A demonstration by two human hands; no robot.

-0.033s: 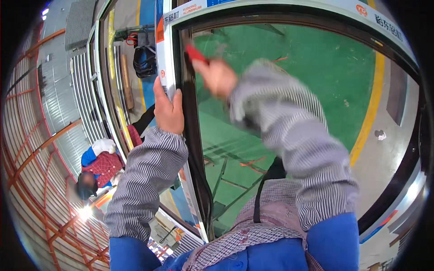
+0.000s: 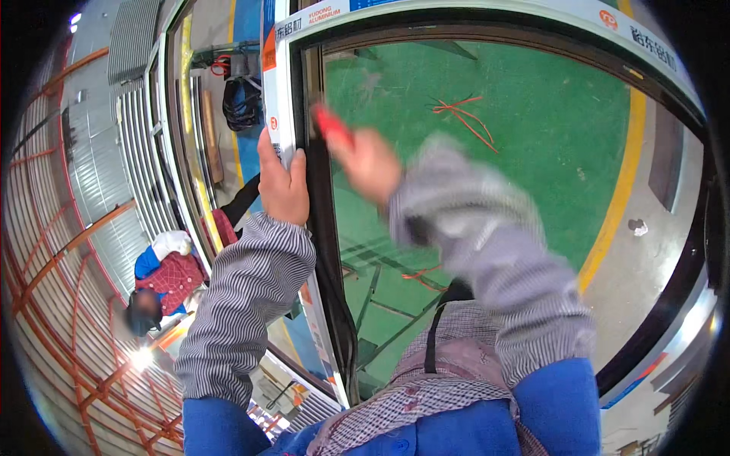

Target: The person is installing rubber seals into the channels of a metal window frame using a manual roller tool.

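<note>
Left hand: our left hand (image 2: 283, 186) sits left of centre in the frame, fingers closed around the white edge of the window frame (image 2: 283, 91), thumb on the near face, steadying it.
Right hand: our right hand (image 2: 369, 161) is just right of it, near the top centre, blurred by motion; its fingers are wrapped shut around a red-handled tool (image 2: 331, 125) whose working end points at the frame's inner edge.
Where the work is: the black rubber seal (image 2: 323, 251) runs down the inner side of the white upright, from near the tool toward the lower centre of the frame; lower down it looks loose and wavy.
Tool tip: we cannot tell whether the tip touches the seal, since the blur hides it.
Doing it well: we judge that we should keep the left hand clamped close beside the tool so the upright does not flex, and keep the tool in line with the groove rather than across it.
Pressure: we work in short strokes, so that the rubber seats without stretching.
Risk: a slip could mark the glass pane (image 2: 494, 175) or nick the rubber.
Around us: a green floor shows through the glass, loose red wires (image 2: 464, 114) lie at upper centre, and another person in a red checked top (image 2: 163, 277) crouches at lower left.
</note>
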